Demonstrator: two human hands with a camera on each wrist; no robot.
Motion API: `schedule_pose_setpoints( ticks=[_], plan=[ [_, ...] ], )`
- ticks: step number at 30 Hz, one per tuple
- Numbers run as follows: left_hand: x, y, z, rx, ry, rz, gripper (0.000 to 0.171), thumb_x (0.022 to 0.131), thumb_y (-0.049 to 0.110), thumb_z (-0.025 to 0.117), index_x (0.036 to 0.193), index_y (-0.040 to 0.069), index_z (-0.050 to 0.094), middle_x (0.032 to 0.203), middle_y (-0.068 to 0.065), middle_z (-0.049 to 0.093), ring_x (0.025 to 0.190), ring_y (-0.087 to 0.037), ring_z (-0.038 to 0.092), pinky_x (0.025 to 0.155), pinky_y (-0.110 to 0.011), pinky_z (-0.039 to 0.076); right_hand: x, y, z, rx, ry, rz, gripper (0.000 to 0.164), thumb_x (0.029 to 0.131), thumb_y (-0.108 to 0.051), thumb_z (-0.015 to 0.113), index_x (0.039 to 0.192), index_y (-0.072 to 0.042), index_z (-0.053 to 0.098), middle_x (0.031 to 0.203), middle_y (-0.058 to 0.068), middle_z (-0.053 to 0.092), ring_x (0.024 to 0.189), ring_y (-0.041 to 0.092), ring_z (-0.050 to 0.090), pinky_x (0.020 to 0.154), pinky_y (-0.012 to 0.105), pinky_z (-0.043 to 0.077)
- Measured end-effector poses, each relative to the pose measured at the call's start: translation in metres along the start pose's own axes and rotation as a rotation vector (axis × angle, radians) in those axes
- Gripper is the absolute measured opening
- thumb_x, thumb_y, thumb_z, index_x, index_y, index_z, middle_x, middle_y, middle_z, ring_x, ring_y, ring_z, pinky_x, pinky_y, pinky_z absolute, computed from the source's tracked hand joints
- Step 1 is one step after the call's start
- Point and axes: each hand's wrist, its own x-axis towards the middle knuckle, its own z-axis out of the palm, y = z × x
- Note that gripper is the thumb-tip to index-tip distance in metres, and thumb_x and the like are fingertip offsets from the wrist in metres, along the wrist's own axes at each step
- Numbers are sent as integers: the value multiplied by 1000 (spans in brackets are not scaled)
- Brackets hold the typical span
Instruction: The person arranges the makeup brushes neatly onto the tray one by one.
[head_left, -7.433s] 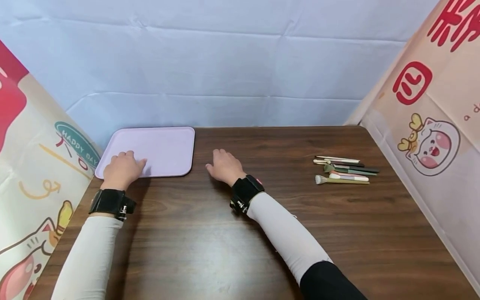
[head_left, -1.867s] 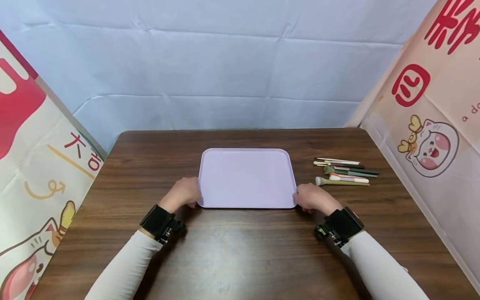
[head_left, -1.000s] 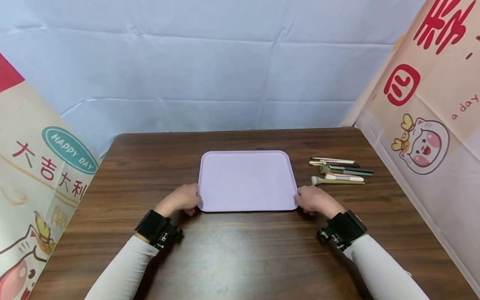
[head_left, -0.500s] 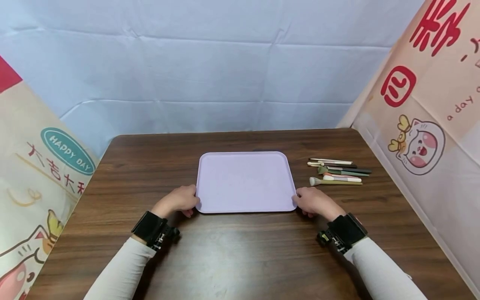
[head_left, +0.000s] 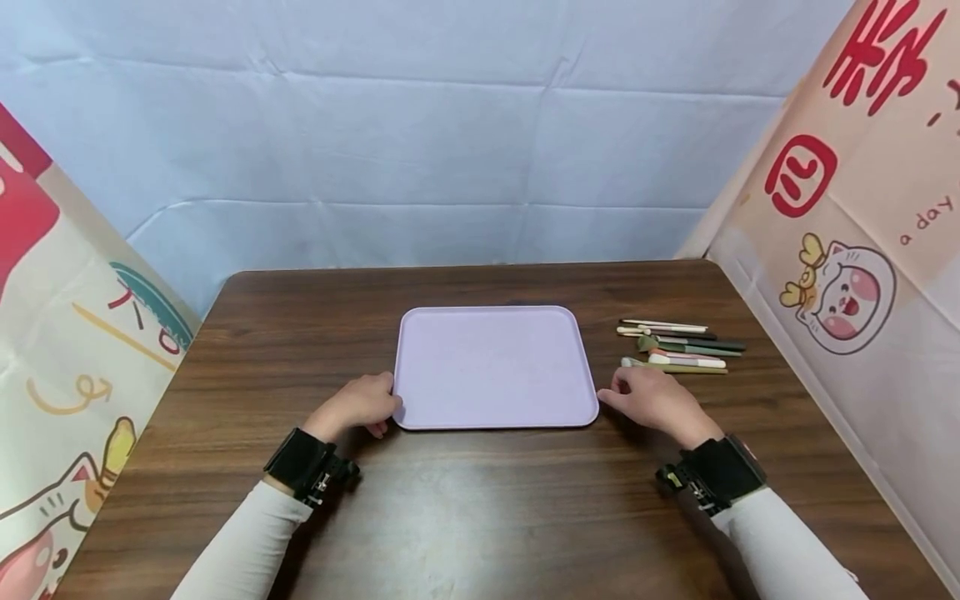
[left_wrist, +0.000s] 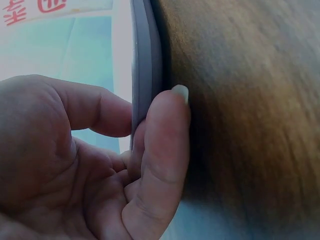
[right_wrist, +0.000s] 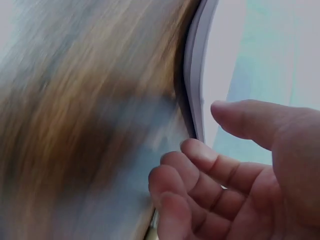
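A flat lilac tray (head_left: pixel 495 367) with rounded corners lies in the middle of the table. My left hand (head_left: pixel 358 403) pinches its near-left edge; the left wrist view has the thumb on the rim (left_wrist: pixel 144 65) and curled fingers against the underside. Just off the tray's near-right corner is my right hand (head_left: pixel 656 402), its fingers loosely bent and holding nothing. In the right wrist view a gap shows between the right thumb and fingertips, beside the tray's edge (right_wrist: pixel 196 65). Close beyond the right hand lies a row of makeup brushes (head_left: pixel 693 350), the nearest one partly covered by it.
The brown wooden table (head_left: pixel 465 508) has a pale blue cloth (head_left: pixel 420 150) behind it. Printed sheets with cartoon figures stand along the left (head_left: pixel 67 375) and right (head_left: pixel 847 292) sides. Several brushes lie side by side, handles pointing right.
Earlier the tray lay at the back left; it has come to the middle, nearer me. In the last half second my right hand has let go and shifted right. The left hand stays at the edge.
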Motion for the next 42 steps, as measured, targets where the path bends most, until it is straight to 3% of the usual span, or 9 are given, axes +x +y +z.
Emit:
schedule_pose_setpoints(
  ticks=[7,11,20,28,42],
  plan=[
    [2,-1,0,8,12,2,15,97,14,51,101,1,56,77,-11,64,56,-19,66,58,-32,56,-6,18,-9,-21,76,-40,18,93,-22,69,83,-11,57,72,2,52,65,18,48,60,33,37],
    [2,-1,0,14,20,13,15,96,15,51,100,2,57,73,-10,65,55,-19,66,57,-32,56,-8,30,-14,-39,111,-30,16,90,-19,70,91,-6,61,83,8,59,74,24,53,66,41,43],
    [2,-1,0,10,24,16,14,96,15,52,99,2,57,70,-9,65,54,-18,66,55,-31,56,-13,57,-19,-60,185,11,26,92,-17,69,109,2,62,103,23,61,93,40,59,76,56,47],
    [3,-2,2,21,26,13,14,97,15,53,99,3,56,70,-9,65,54,-17,66,55,-31,55,-12,72,-14,-109,216,16,39,93,-16,67,124,7,60,119,33,58,109,53,55,89,67,43],
    [1,-2,2,39,37,23,15,98,16,52,100,2,57,69,-8,64,53,-17,66,56,-30,55,-7,87,-6,-173,262,-30,38,90,-16,70,120,6,62,116,31,59,108,53,55,87,69,42]
  ],
)
